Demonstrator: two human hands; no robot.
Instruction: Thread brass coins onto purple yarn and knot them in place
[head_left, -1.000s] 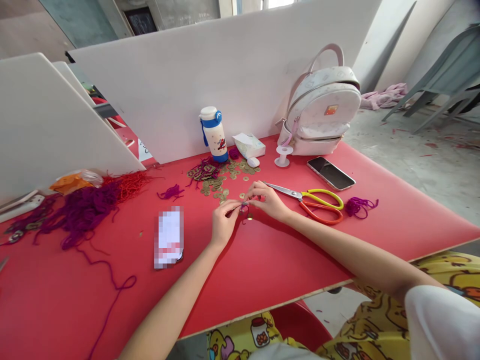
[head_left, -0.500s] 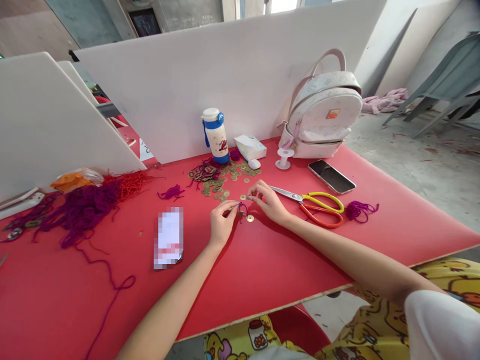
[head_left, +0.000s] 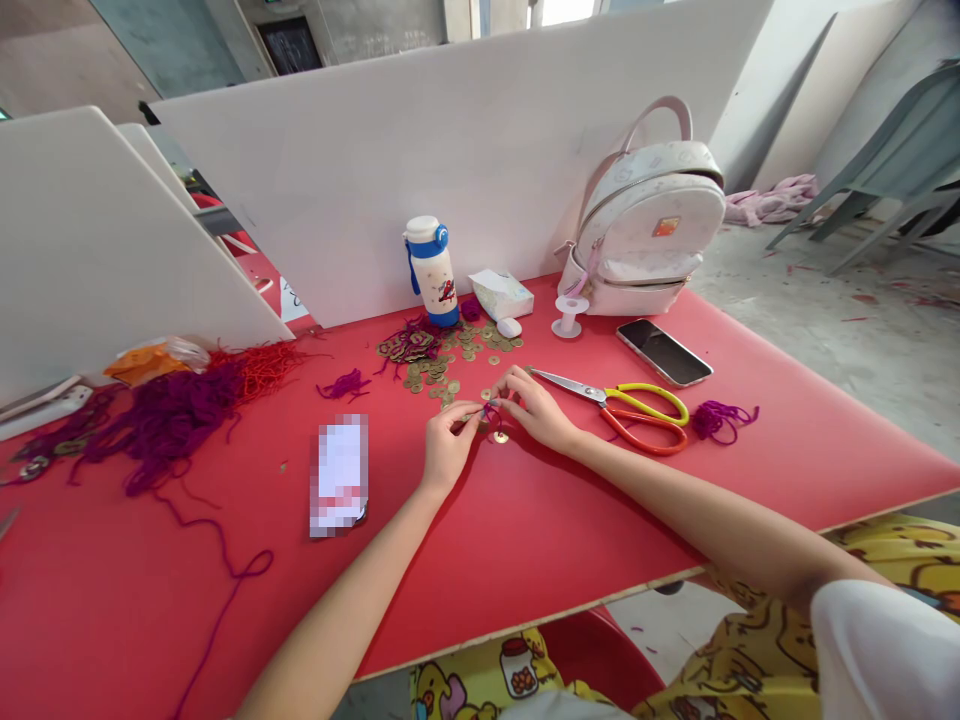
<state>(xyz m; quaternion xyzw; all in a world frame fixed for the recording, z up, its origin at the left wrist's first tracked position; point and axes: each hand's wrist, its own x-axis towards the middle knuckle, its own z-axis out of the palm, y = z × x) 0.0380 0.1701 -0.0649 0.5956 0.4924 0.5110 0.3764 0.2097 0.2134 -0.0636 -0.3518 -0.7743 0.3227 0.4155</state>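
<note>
Head view, one frame. We see no open container with visible contents. A white backpack (head_left: 649, 235) stands zipped at the upper right of the red tabletop (head_left: 525, 540); what it holds is not visible. A white and blue bottle (head_left: 431, 268) stands capped at upper centre, contents hidden. A small tissue pack (head_left: 501, 292) lies just right of the bottle.

Hard to read: a flat item (head_left: 339, 475) at centre left is blurred out, so we cannot name it. The heap of purple yarn (head_left: 161, 420) at the left edge runs out of frame. Our own arms are cut off at the bottom edge.

At frame centre, the left hand (head_left: 448, 447) and right hand (head_left: 536, 408) meet over the tabletop. Both sets of fingers are pressed together at the tips, pinching a short purple thread (head_left: 490, 411) between them. The thread is thin and dark purple; its knot or loop is too small to make out. A brass coin (head_left: 500, 437) lies on the tabletop just below the thread; we cannot tell whether the thread passes through it.

Nearby: a pile of coins (head_left: 442, 360) just above the hands, partly tangled with purple thread. Scissors (head_left: 626, 405) with yellow and orange handles lie shut, just right of the right hand. A phone (head_left: 664, 351) lies face up above the scissors. An empty white spool (head_left: 568, 314) stands beside the backpack.
</note>
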